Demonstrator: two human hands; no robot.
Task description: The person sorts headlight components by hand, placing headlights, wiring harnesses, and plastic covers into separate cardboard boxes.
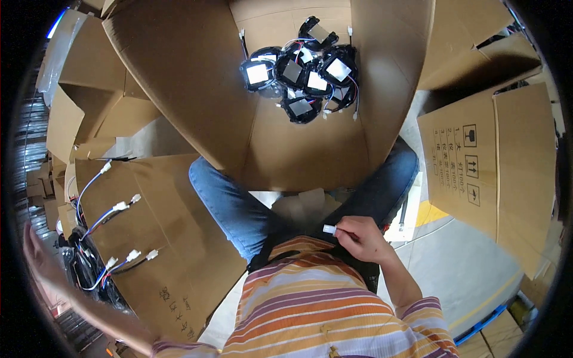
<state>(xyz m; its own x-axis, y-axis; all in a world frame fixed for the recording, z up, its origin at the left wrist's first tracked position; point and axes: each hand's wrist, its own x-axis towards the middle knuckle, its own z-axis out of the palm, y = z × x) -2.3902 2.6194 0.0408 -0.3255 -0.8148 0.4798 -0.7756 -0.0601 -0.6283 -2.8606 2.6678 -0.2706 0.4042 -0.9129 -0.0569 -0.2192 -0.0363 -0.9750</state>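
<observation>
My right hand (361, 238) is closed in front of my lap, pinching a small white block-shaped piece (329, 228) that looks like a plug connector. At the far left rim my left hand (40, 259) reaches out, its fingers stretched and holding nothing I can see. Nearest to it is a pile of black wired units (89, 268) beside a cardboard box. Their blue, white and black leads with white connectors (132, 256) lie over the cardboard. Ahead, several black rounded units (292, 71) with pale square patches and thin wires lie heaped in a large open carton.
The large open carton (179, 77) stands between my knees. A flat-sided cardboard box (173, 232) is at my left, and a printed carton (462, 167) stands to the right. More open boxes (107, 101) crowd the far left. Yellow lines mark the grey floor (453, 262).
</observation>
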